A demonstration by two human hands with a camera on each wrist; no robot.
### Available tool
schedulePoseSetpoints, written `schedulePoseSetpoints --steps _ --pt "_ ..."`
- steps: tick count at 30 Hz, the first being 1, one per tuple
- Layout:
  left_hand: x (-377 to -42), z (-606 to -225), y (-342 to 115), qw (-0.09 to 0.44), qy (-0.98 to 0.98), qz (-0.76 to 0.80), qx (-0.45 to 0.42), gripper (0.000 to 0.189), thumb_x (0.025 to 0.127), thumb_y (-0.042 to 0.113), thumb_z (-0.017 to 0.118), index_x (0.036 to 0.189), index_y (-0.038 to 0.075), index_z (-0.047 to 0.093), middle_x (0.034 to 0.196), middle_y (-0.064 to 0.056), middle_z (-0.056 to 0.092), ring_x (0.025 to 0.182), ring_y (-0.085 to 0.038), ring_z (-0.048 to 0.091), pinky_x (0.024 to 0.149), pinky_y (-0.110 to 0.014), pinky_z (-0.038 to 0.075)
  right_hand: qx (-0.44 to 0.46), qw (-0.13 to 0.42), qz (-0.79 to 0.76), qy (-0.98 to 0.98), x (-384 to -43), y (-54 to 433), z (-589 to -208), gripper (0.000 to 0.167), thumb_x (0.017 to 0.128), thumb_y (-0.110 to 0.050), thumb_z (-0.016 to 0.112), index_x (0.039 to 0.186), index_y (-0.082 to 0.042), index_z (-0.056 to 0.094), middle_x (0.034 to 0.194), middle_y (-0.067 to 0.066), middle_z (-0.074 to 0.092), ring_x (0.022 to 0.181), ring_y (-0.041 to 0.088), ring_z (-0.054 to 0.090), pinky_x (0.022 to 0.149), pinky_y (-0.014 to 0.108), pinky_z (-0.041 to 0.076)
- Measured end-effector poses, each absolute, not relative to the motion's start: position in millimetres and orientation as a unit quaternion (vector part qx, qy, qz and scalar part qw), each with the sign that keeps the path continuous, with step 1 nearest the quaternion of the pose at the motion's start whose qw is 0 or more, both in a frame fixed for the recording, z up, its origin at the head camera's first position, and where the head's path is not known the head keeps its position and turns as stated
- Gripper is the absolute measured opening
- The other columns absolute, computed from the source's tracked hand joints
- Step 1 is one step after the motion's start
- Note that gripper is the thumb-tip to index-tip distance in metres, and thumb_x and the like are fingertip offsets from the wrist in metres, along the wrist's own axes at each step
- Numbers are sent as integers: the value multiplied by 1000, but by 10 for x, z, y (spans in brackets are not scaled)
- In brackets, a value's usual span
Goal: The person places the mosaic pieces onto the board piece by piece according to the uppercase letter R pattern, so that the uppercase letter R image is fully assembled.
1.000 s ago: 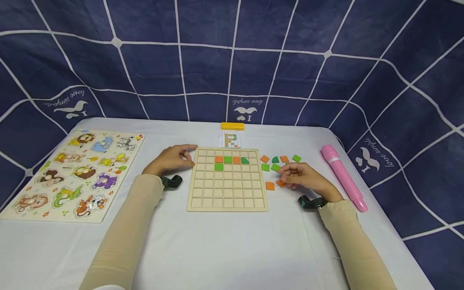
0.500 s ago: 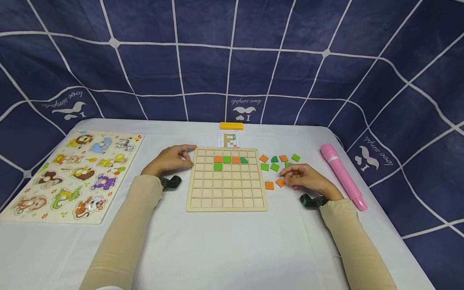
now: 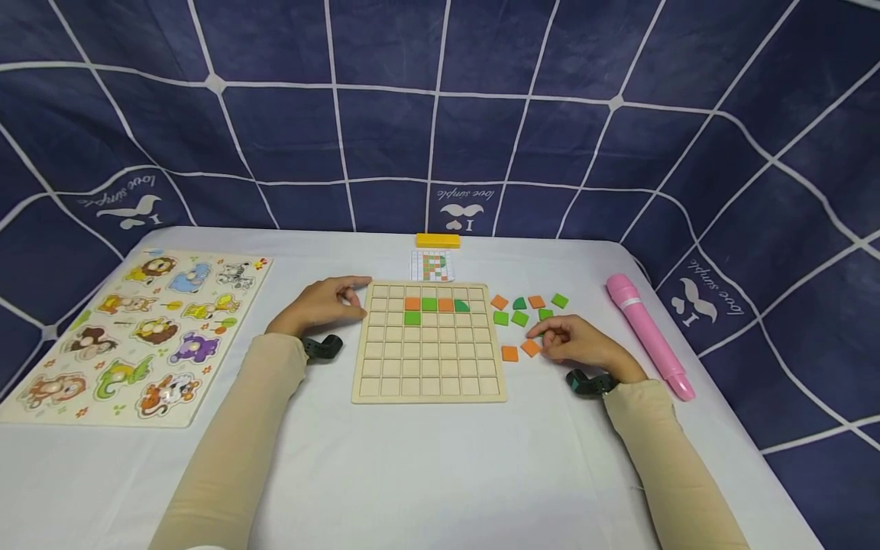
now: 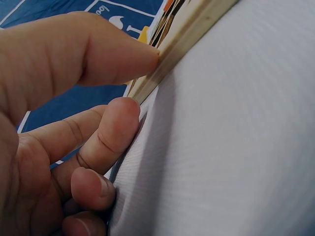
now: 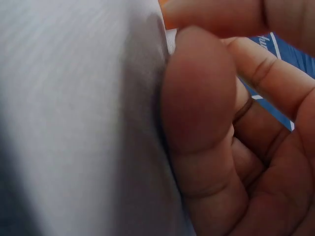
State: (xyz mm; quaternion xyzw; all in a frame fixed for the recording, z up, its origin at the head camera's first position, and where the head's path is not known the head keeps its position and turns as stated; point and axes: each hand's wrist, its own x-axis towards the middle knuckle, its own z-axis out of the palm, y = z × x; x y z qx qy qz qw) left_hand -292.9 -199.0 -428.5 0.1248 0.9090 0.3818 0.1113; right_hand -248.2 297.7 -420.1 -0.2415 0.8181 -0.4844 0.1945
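A wooden grid board (image 3: pixel 429 388) lies on the table, with orange, green and quarter-round dark green tiles in its upper rows. My left hand (image 3: pixel 319 305) rests beside its left edge, the extended index finger and thumb touching the rim; the left wrist view shows a fingertip against the wooden edge (image 4: pixel 172 61). My right hand (image 3: pixel 579 342) is low over the loose tiles, fingers loosely bent. Its tips are at an orange tile (image 3: pixel 531 347) lying flat. Only a sliver of an orange tile (image 5: pixel 168 18) shows beyond the fingers in the right wrist view.
Several green and orange tiles (image 3: pixel 520 318) lie right of the board. Behind it are a pattern card (image 3: pixel 433 266) and a yellow block (image 3: pixel 438 241). An animal puzzle board (image 3: pixel 137 328) lies far left, a pink microphone (image 3: pixel 646 332) far right.
The right hand has drawn slightly back and its index finger has spread from the thumb, leaving more of the orange tile uncovered. The left hand stays at the board's edge.
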Motion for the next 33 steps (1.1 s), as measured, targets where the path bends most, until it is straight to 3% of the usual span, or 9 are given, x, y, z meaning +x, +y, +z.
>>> schedulePoseSetpoints --steps 18,28,33 --pt "-2932 -4287 -1987 109 909 383 126 76 88 20 82 158 6 55 97 -3 70 75 -19 51 77 -36 40 -195 184 -443 855 -2450 2902 -4150 28 91 5 78 116 14 68 81 1 60 66 9 54 62 22 46" --pt "-2928 -4281 -1984 112 911 375 126 76 89 21 81 159 6 54 99 -4 70 83 -19 54 84 -37 40 -180 185 -461 849 -2444 2858 -4113 29 92 7 71 119 14 63 92 11 72 73 11 64 67 26 58" --pt "-2910 -4260 -1986 113 909 381 128 78 89 21 81 160 5 53 100 -4 70 78 -19 52 82 -36 41 -164 175 -512 825 -2431 2766 -4072 33 91 8 68 121 14 57 96 14 75 75 12 69 69 29 61"
